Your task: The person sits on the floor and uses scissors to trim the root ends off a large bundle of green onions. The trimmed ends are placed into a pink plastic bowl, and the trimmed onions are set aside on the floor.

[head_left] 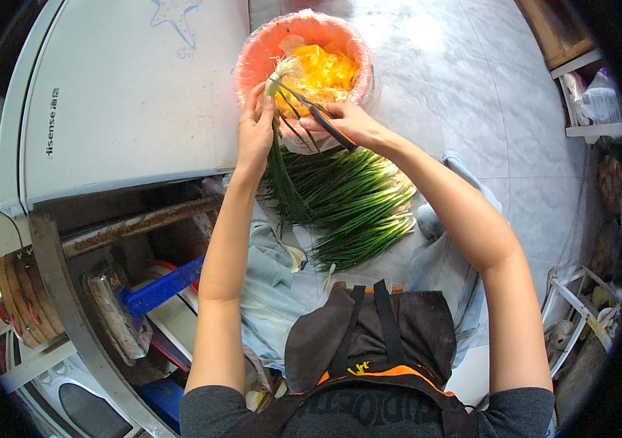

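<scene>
My left hand [255,131] grips a bundle of scallions [277,169] near its white ends, with the roots pointing up over a lined pink bin [248,60]. The green leaves hang down from my fist. In my right hand [352,125] is a pair of scissors [333,128] with black and orange handles. Their blades reach to the white stems just below the roots. A few loose green leaves dangle between the two hands. Below the bin a large heap of scallions [355,208] lies on the floor, white ends to the right.
The bin holds a yellow plastic bag [322,65] and root trimmings [326,97]. At left stands a white Hisense refrigerator [141,109]. A metal rack [70,284] with a blue-handled tool [163,287] is at lower left. White shelving [579,301] stands at right on grey tiles [453,98].
</scene>
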Tool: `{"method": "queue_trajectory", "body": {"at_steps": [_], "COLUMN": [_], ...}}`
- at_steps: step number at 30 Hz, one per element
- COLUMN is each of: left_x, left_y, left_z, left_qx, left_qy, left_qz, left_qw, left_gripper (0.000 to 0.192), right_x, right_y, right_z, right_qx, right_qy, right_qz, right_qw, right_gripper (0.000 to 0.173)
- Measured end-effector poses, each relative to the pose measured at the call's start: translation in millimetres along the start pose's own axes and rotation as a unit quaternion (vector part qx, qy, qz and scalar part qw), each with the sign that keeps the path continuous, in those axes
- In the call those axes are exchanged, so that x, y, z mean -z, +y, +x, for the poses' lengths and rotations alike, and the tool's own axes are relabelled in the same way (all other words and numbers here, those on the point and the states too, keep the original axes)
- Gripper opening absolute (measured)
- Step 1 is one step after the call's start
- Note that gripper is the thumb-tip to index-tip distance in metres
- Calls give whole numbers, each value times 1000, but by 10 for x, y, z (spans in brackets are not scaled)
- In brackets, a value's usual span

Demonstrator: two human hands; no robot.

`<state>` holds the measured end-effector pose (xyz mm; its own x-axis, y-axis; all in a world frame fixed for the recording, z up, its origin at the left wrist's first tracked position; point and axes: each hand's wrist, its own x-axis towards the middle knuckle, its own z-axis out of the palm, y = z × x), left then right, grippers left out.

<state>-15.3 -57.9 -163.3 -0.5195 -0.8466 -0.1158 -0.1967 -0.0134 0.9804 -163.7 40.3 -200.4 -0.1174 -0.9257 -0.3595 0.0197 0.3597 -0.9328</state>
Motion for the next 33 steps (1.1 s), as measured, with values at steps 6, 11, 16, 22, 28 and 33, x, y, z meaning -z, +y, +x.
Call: {"method": "queue_trajectory", "body": {"at_steps": [6,11,16,22,28,33], "left_x": [-100,-175,-202,-248,-220,-141], "left_y": [-27,-11,-16,-114,-335,-420], "left_z": [146,320,540,827,987,1086], "left_qx": [-43,-122,-144,-130,-127,-52], "left_qy": [37,42,19,-56,-66,-59], "left_qz": [74,153,170,202,247,165], "left_qw": [996,980,975,969,958,983], "left_gripper": [32,33,36,35,33,32], "right_x": [-75,-3,103,259,357,370], "right_y": [-58,-157,-134,-27,181,354], "right_z": [9,25,172,316,366,466], "right_qx": [0,5,-5,-56,-29,-93], "right_qy": [-14,12,104,89,91,178], "right_qz": [212,188,74,113,55,-124], "right_qw": [977,982,992,988,994,972], "right_gripper": [44,46,55,53,67,72]}}
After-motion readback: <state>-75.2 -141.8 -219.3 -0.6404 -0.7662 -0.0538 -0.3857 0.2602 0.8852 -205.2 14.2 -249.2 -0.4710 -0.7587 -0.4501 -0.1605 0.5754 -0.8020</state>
